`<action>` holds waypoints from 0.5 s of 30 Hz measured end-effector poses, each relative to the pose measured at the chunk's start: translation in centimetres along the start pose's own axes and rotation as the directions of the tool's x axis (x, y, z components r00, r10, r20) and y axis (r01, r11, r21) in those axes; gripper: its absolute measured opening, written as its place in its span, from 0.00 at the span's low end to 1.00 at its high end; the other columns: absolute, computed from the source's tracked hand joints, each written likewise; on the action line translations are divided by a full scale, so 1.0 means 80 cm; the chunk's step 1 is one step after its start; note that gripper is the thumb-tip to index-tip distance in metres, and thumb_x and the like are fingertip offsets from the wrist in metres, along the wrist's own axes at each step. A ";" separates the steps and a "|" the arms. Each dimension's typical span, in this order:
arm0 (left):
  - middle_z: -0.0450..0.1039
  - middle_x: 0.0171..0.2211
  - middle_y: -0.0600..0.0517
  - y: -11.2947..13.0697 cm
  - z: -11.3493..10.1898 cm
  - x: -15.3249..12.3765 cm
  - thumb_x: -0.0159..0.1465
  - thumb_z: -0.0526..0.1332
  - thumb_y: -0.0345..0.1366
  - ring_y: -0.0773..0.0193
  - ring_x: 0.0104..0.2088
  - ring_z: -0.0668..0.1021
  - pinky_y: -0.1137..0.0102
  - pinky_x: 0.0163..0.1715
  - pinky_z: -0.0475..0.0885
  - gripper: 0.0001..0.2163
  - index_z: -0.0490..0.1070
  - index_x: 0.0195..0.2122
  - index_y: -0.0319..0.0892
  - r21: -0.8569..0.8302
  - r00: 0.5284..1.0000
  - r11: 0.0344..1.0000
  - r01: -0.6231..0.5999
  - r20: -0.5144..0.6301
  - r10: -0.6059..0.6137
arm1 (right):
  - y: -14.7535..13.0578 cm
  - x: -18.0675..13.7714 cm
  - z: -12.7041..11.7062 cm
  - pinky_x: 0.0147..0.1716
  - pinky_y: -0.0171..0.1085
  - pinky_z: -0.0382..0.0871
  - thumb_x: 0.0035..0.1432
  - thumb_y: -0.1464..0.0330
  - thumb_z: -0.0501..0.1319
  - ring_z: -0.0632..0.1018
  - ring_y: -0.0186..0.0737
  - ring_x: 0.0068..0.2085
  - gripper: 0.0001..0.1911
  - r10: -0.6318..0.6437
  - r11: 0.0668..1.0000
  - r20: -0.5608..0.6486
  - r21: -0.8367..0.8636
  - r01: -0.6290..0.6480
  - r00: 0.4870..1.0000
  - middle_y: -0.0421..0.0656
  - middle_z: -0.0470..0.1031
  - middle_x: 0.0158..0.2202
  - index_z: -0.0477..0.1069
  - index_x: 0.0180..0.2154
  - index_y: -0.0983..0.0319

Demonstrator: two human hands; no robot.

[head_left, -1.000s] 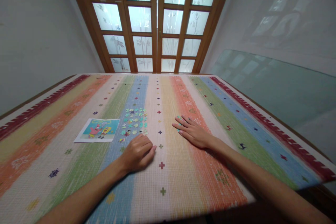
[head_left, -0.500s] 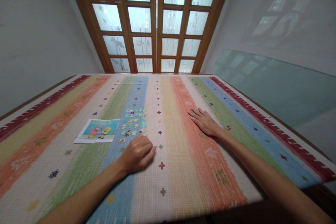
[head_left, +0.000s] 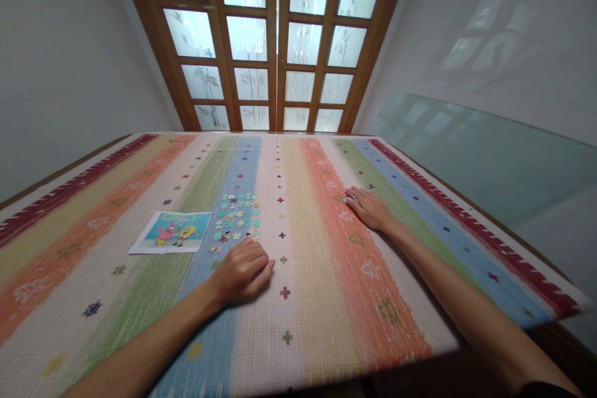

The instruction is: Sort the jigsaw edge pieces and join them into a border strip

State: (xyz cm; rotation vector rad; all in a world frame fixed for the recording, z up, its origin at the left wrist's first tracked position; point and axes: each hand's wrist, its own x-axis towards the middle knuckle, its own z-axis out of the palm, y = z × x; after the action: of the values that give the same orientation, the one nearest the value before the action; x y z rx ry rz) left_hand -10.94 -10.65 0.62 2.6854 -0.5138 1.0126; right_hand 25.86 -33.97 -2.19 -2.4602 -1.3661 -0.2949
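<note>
from the head camera, a person's two bare hands rest over a striped tablecloth (head_left: 321, 298), one to the left and one to the right of its pale middle band. the left hand (head_left: 245, 270) lies on the cloth with its fingers folded into a loose curl, the palm side hidden. just beyond its knuckles, on the blue stripe, puzzle pieces (head_left: 239, 223) sit in rough rows, mostly teal, each set a little apart from the next. one loose piece (head_left: 215, 249) with yellow on it lies at the near left of the group.

the right hand (head_left: 368, 208) is well apart, palm down by the far part of the orange stripe, fingers bent toward the cloth. a small teal bit (head_left: 345, 200) shows at its fingertips; whether the fingers grip it or only cover it, one cannot tell.

left of the rows, a printed sheet (head_left: 173, 233) lies flat, showing a pink and a yellow cartoon figure. beyond the table's far edge stand wooden doors (head_left: 271, 43) with frosted panes, and a greenish glass panel (head_left: 485, 143) leans along the right wall.
</note>
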 end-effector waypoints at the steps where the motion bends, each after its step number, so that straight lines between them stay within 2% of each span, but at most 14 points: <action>1: 0.72 0.23 0.51 0.000 -0.001 0.000 0.71 0.55 0.27 0.63 0.26 0.71 0.64 0.32 0.68 0.14 0.68 0.26 0.41 0.006 1.000 1.000 -0.008 0.000 0.008 | -0.001 0.000 -0.001 0.65 0.56 0.61 0.71 0.51 0.43 0.70 0.54 0.65 0.31 0.003 1.000 -0.021 0.018 -0.003 1.000 0.52 0.71 0.63 0.72 0.59 0.59; 4: 0.72 0.23 0.52 -0.002 -0.004 -0.001 0.71 0.55 0.27 0.63 0.26 0.71 0.64 0.32 0.68 0.14 0.68 0.26 0.41 0.022 1.000 1.000 -0.022 -0.001 0.022 | 0.000 0.001 -0.008 0.64 0.55 0.62 0.71 0.50 0.41 0.71 0.54 0.64 0.32 0.037 0.996 -0.093 0.081 -0.029 0.995 0.53 0.73 0.61 0.73 0.57 0.60; 7: 0.72 0.24 0.52 -0.006 -0.007 0.001 0.71 0.55 0.27 0.63 0.27 0.71 0.64 0.32 0.68 0.14 0.68 0.26 0.41 0.042 0.999 0.999 -0.030 -0.017 0.031 | 0.004 -0.001 -0.021 0.61 0.54 0.66 0.72 0.51 0.35 0.74 0.53 0.60 0.35 0.121 0.983 -0.180 0.156 -0.093 0.976 0.54 0.76 0.57 0.75 0.53 0.61; 12: 0.65 0.20 0.54 -0.015 -0.015 0.006 0.71 0.55 0.27 0.64 0.24 0.66 0.65 0.28 0.64 0.18 0.65 0.22 0.43 0.129 0.996 0.991 -0.035 -0.071 0.044 | 0.007 -0.012 -0.040 0.50 0.52 0.73 0.71 0.47 0.29 0.80 0.52 0.44 0.42 0.309 0.931 -0.295 0.286 -0.225 0.904 0.55 0.80 0.44 0.77 0.41 0.61; 15: 0.61 0.18 0.56 -0.022 -0.022 0.008 0.70 0.56 0.27 0.64 0.22 0.63 0.65 0.26 0.62 0.20 0.62 0.19 0.44 0.173 0.993 0.985 -0.025 -0.111 0.045 | 0.006 -0.023 -0.044 0.48 0.53 0.72 0.69 0.44 0.28 0.78 0.53 0.43 0.45 0.387 0.899 -0.334 0.346 -0.270 0.860 0.55 0.80 0.40 0.77 0.38 0.61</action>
State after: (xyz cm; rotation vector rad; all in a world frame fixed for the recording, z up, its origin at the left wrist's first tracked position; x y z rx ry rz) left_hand -10.88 -8.59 2.19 2.7533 -0.4729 1.2664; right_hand 25.19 -36.95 0.39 -2.1835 -0.7394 -0.4456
